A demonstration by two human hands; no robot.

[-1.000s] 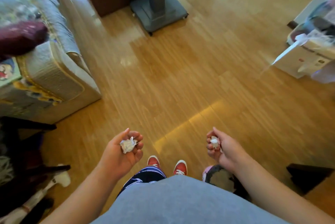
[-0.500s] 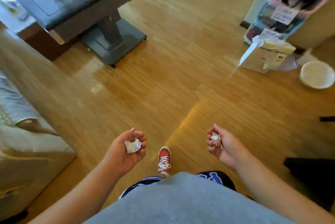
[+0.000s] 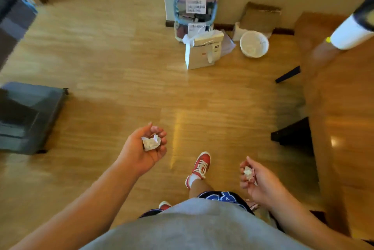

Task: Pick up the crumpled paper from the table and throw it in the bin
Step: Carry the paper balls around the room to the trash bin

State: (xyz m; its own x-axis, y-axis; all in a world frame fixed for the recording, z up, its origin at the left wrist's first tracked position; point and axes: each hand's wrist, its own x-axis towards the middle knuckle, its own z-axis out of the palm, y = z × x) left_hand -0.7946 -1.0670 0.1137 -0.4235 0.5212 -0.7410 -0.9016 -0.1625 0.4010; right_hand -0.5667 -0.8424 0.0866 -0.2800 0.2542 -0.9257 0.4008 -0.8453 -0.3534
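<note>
My left hand (image 3: 144,148) is cupped palm-up around a white crumpled paper ball (image 3: 150,142) at lower centre. My right hand (image 3: 256,178) curls around a second, smaller crumpled paper (image 3: 248,172) at lower right. A round white mesh bin (image 3: 254,44) stands on the wooden floor by the far wall, well ahead and to the right of both hands. Pale contents show inside it.
A white paper gift bag (image 3: 202,51) stands left of the bin, in front of stacked labelled baskets (image 3: 195,0). A wooden table (image 3: 342,108) with dark legs runs along the right. A grey table base (image 3: 30,116) sits at left. My red shoe (image 3: 200,165) steps forward.
My view has swung right: the sofa and grey table slid off to the left, and the bin and gift bag came to the upper middle. Both hands still hold their paper.
</note>
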